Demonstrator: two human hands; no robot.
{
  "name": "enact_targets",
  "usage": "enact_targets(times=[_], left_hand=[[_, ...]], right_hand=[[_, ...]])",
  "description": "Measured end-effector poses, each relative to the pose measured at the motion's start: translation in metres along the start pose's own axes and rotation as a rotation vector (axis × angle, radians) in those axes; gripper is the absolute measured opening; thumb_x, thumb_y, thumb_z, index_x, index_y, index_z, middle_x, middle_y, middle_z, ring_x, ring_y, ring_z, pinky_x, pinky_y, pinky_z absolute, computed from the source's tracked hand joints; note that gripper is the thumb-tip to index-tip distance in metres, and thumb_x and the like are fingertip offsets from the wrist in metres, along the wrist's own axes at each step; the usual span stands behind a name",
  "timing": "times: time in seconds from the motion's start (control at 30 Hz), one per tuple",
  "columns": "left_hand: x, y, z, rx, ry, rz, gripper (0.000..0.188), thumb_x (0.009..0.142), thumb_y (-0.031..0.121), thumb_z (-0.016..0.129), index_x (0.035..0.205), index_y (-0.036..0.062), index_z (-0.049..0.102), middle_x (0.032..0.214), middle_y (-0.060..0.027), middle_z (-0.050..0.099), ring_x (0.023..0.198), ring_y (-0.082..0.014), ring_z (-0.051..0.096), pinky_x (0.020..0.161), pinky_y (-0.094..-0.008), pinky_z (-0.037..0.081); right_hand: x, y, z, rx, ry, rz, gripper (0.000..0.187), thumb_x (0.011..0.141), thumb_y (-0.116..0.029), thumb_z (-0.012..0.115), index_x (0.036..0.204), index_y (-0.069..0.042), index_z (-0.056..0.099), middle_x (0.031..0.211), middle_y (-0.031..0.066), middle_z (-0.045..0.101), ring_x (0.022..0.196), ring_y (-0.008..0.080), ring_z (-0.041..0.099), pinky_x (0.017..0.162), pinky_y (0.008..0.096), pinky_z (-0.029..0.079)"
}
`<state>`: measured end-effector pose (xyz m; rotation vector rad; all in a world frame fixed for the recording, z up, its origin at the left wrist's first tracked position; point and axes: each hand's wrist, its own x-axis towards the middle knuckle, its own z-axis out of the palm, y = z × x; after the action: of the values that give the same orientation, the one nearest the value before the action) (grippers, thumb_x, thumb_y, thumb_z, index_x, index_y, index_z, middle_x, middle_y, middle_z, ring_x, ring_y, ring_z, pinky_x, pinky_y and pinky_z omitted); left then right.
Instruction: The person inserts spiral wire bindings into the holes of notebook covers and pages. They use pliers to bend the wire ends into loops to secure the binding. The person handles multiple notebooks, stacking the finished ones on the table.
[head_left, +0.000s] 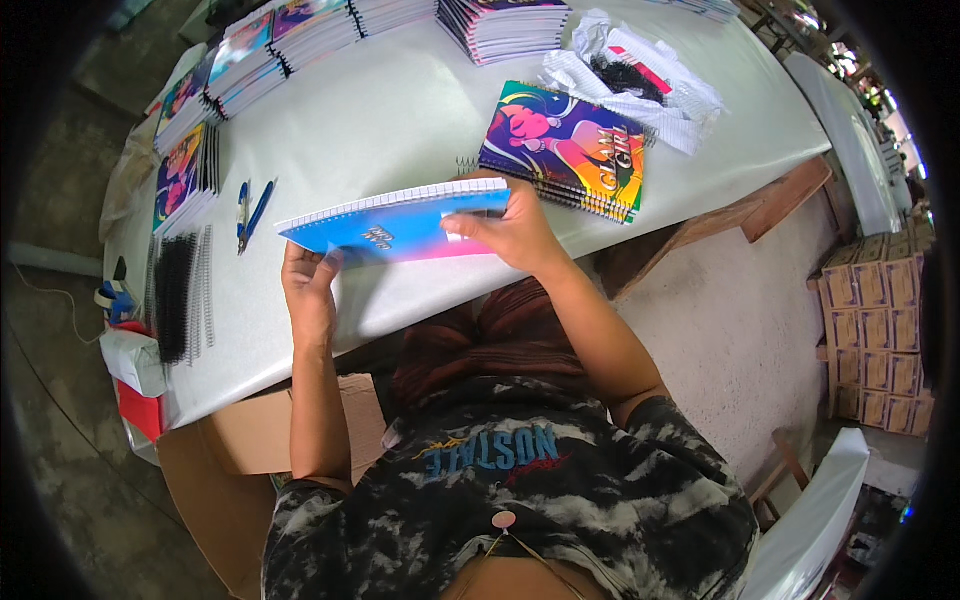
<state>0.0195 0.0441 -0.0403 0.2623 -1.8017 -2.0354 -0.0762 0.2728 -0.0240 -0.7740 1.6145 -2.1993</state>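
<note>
Both hands hold up a notebook (400,235) with a blue and pink cover, tilted above the table's near side. A row of small holes runs along its upper edge, and I see no coil in it. My left hand (312,282) pinches the lower left corner, thumb on the cover. At the other end my right hand (518,230) grips the side, its thumb lying over the cover and its fingers behind. To the right of it is a pile of spiral notebooks (565,150) with colourful illustrated covers. Blue-handled pliers (258,212) and a second blue tool (242,208) lie left of the notebook.
Black spiral coils (180,300) lie bundled at the table's left. Stacks of notebooks (330,30) line the far and left edges of the white table (390,110). Crumpled white wrapping (690,100) holds black coils. A cardboard box (230,430) stands below; boxes (875,330) are piled right.
</note>
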Motion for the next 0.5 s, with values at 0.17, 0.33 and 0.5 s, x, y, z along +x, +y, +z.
enact_targets(times=[0.17, 0.33, 0.5], left_hand=[[-0.003, -0.014, 0.008, 0.012, -0.024, -0.017, 0.029, 0.08, -0.003, 0.054, 0.109, 0.0023, 0.049, 0.102, -0.006, 0.057, 0.095, -0.0145, 0.053, 0.088, -0.0304, 0.04], [-0.008, -0.024, -0.005, 0.04, -0.099, -0.055, 0.043, 0.079, -0.009, 0.049, 0.12, 0.0015, 0.043, 0.111, -0.0073, 0.053, 0.103, -0.018, 0.049, 0.094, -0.0317, 0.036], [-0.015, 0.01, -0.056, 1.23, -0.219, 0.271, 0.036, 0.075, -0.001, 0.055, 0.11, 0.0053, 0.054, 0.11, -0.013, 0.056, 0.106, -0.0303, 0.051, 0.089, -0.0389, 0.039]], right_hand=[[0.001, 0.009, 0.0, -0.127, -0.005, -0.018, 0.016, 0.075, -0.008, 0.073, 0.084, -0.002, 0.062, 0.073, -0.0012, 0.061, 0.069, 0.0043, 0.052, 0.062, 0.0218, 0.044], [0.007, -0.009, 0.003, 0.039, -0.007, -0.096, 0.015, 0.078, -0.007, 0.069, 0.09, -0.001, 0.064, 0.078, 0.0002, 0.062, 0.072, 0.0048, 0.053, 0.065, 0.0215, 0.045], [-0.001, -0.006, -0.004, -0.283, -0.154, -0.141, 0.027, 0.081, 0.002, 0.061, 0.108, 0.0, 0.063, 0.097, 0.0095, 0.067, 0.082, 0.0093, 0.059, 0.074, 0.0228, 0.047]])
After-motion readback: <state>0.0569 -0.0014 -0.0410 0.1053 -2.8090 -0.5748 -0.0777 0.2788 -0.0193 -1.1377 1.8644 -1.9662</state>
